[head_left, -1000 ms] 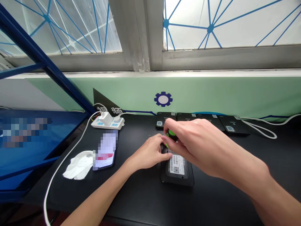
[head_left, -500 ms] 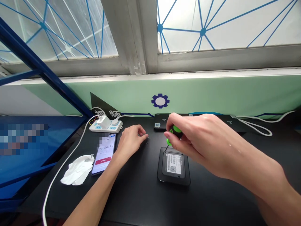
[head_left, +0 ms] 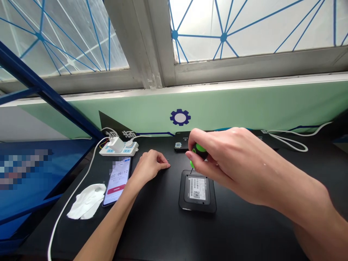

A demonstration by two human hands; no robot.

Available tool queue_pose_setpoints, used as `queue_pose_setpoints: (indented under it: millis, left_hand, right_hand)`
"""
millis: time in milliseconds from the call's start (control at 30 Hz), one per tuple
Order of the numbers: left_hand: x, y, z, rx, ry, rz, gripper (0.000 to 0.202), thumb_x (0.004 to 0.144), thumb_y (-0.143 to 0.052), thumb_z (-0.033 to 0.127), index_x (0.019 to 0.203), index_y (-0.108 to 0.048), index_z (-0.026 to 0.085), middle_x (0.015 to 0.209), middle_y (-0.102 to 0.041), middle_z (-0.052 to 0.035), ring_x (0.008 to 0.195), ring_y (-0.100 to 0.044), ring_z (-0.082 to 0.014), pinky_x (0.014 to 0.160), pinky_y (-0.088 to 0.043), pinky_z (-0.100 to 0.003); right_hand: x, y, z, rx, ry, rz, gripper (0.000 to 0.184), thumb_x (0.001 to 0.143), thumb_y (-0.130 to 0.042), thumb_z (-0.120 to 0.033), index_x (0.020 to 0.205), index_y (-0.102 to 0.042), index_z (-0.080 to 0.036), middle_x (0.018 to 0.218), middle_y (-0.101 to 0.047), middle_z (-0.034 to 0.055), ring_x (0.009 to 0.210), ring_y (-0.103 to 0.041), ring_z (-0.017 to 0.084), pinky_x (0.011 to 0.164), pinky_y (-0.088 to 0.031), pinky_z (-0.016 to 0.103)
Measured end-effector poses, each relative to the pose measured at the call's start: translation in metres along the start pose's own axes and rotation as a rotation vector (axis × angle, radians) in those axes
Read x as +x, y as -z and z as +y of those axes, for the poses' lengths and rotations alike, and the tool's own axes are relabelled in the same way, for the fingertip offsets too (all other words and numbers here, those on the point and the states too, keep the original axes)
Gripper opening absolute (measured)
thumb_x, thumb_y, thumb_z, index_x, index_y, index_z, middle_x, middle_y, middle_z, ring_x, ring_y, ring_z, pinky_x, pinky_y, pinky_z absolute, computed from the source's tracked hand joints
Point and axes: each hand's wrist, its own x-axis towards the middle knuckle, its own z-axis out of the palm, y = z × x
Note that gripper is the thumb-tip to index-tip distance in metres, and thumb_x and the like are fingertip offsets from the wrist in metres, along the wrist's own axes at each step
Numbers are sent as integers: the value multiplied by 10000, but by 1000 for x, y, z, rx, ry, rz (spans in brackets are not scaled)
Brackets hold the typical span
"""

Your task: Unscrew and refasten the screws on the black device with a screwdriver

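My right hand (head_left: 225, 159) is closed around a screwdriver with a black and green handle (head_left: 200, 150). Its thin shaft points down to the upper left corner of a small flat black device (head_left: 181, 201), where the tip seems to touch. The device lies on the table with a white printed label (head_left: 198, 188) facing up. Left of it, my left hand (head_left: 149, 165) rests on the table with thumb and index finger pinched together. A tiny metal piece (head_left: 168, 160), like a screw, lies by its fingertips. Whatever is between those fingertips is hidden.
A phone (head_left: 117, 181) with a running timer lies left of my left forearm, beside a crumpled white cloth or tissue (head_left: 87, 201). Behind it are a white power strip (head_left: 119, 148) and cable. A black box (head_left: 181, 139) stands along the wall; blue metal frame bars (head_left: 54, 105) rise at left.
My left thumb and index finger have closed over the spot where a second tiny metal piece lay. The right hand keeps the screwdriver at the device's corner. The view has shifted slightly.
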Motion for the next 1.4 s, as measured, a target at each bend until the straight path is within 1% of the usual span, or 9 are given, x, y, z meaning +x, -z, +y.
queue_pose_setpoints:
  millis: [133, 267, 433, 600, 767, 1000, 1167, 1267, 1400]
  left_hand:
    - [-2, -3, -1, 0, 2, 7, 151, 834, -776, 367, 748, -805, 246, 779, -800, -30, 827, -756, -287, 698, -443, -342]
    - [-1, 0, -3, -10, 18, 20, 187, 803, -826, 413, 765, -787, 234, 784, -799, -36, 809, -754, -282, 692, -451, -337]
    - [2, 8, -7, -34, 45, -6, 213, 749, -861, 417, 748, -814, 210, 706, -782, -45, 713, -740, -266, 665, -472, -332]
    - [1, 9, -6, -51, 51, -38, 205, 757, -845, 409, 719, -841, 208, 632, -753, -38, 650, -718, -249, 617, -466, -319]
    - [-4, 3, -2, -56, 61, -31, 178, 787, -819, 353, 690, -810, 204, 582, -725, -30, 609, -726, -249, 610, -481, -318]
    - [-7, -6, -2, -90, 35, -1, 19, 769, -816, 223, 757, -803, 215, 726, -795, -33, 768, -792, -269, 690, -520, -321]
    - [-6, -4, 0, -160, 39, -47, 33, 741, -818, 192, 759, -792, 200, 705, -794, -25, 697, -788, -246, 663, -559, -304]
    - [-4, 0, -1, -181, 37, -55, 48, 752, -817, 226, 786, -801, 196, 715, -805, -26, 706, -793, -240, 655, -564, -290]
    - [-2, 11, -6, -137, 39, -25, 179, 782, -831, 371, 754, -810, 195, 668, -785, -35, 670, -765, -241, 623, -526, -301]
  right_hand:
    - [0, 1, 0, -17, 3, -18, 319, 1183, -433, -409, 897, -437, -269, 643, -506, -65, 489, -355, 175, 529, -267, 379]
    - [1, 1, 1, -22, 1, -21, 303, 1181, -437, -402, 928, -505, -251, 646, -523, -62, 485, -413, 172, 546, -277, 381]
    - [1, -1, 3, -50, -8, -21, 296, 1172, -445, -396, 922, -511, -252, 638, -512, -66, 485, -391, 174, 556, -279, 373]
    - [2, -3, 3, -72, 1, -17, 304, 1173, -429, -391, 903, -476, -259, 633, -506, -69, 485, -381, 175, 551, -257, 377]
    - [1, -2, 2, -71, 2, -17, 289, 1167, -433, -378, 914, -498, -254, 635, -499, -70, 491, -409, 176, 561, -263, 378]
    - [2, -3, 2, -57, 2, -35, 303, 1160, -457, -375, 880, -455, -259, 636, -487, -71, 492, -404, 165, 546, -245, 381]
    - [3, -5, 2, -47, 4, -44, 302, 1160, -462, -372, 880, -455, -261, 639, -478, -73, 503, -403, 164, 549, -249, 383]
    - [3, -6, 2, -59, 1, -45, 322, 1159, -461, -376, 859, -404, -271, 633, -461, -78, 503, -351, 165, 543, -243, 379]
    - [3, -5, 2, -69, 2, -35, 349, 1155, -458, -380, 842, -342, -276, 627, -450, -81, 503, -313, 164, 540, -230, 376]
